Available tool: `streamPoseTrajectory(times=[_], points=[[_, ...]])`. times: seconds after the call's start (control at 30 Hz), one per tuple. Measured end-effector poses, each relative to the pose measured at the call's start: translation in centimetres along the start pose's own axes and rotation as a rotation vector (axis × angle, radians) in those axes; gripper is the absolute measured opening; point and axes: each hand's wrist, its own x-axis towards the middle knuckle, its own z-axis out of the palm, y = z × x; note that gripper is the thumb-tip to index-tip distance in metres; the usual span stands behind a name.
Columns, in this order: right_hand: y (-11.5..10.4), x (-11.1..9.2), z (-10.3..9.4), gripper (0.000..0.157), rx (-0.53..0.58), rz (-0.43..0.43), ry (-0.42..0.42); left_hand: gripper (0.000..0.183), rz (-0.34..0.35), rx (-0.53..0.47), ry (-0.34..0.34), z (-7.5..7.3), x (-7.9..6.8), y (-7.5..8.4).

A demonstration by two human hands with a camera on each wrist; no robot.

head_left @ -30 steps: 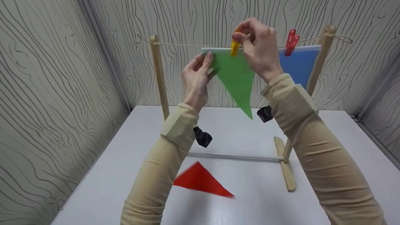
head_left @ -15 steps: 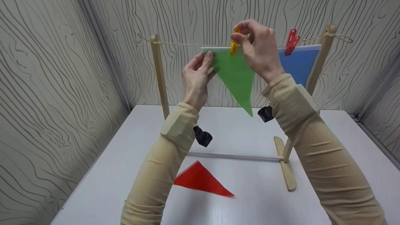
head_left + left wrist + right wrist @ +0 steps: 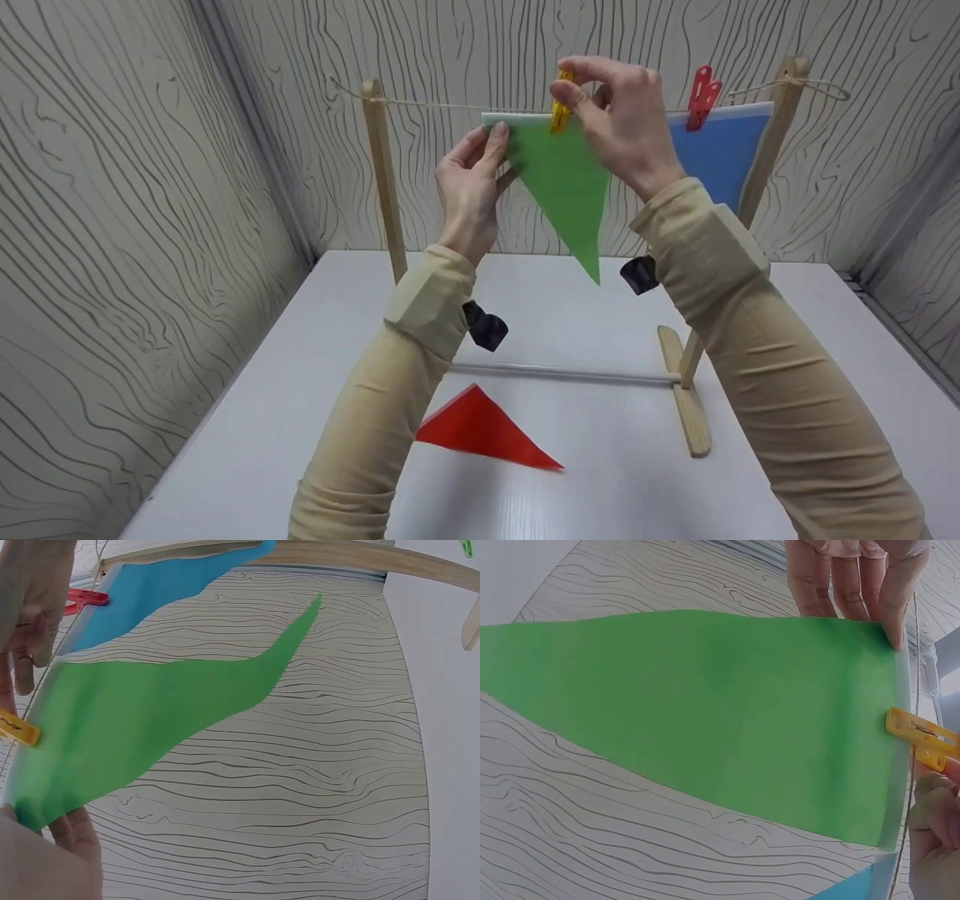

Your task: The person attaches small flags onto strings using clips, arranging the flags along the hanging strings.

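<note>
A green triangular pennant (image 3: 562, 184) hangs point down at the string (image 3: 442, 106), its white-edged top along it. My left hand (image 3: 471, 191) pinches the pennant's upper left corner between thumb and fingers. At the top edge, my right hand (image 3: 626, 124) pinches a yellow clothespin (image 3: 559, 120), whose tips overlap the green paper in the right wrist view. To the right, a blue pennant (image 3: 716, 154) hangs from the string under a red clothespin (image 3: 701, 101); the right hand and forearm hide part of it.
Two wooden posts (image 3: 384, 180) carry the string, with a pale rod (image 3: 562, 373) and a wooden foot (image 3: 686, 397) below. A red pennant (image 3: 487, 431) lies on the white table (image 3: 600, 487), partly behind the left forearm. Wood-grain patterned walls (image 3: 135, 225) enclose the table.
The right hand has lowered slightly, its index finger lower on the yellow clothespin. The green pennant's tip has swung a little left. The left hand stays at the corner.
</note>
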Motion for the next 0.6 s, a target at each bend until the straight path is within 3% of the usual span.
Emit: streamPoseTrajectory(times=[0.27,0.6], points=[[-0.04,0.03,0.09,0.033,-0.009,-0.046,0.005,0.032,0.011,0.036,-0.008,-0.08,-0.09,-0.06],[0.04,-0.22,-0.15,0.039,0.034,0.005,-0.033,0.031,-0.005,0.009,-0.013,-0.29,-0.14,-0.13]])
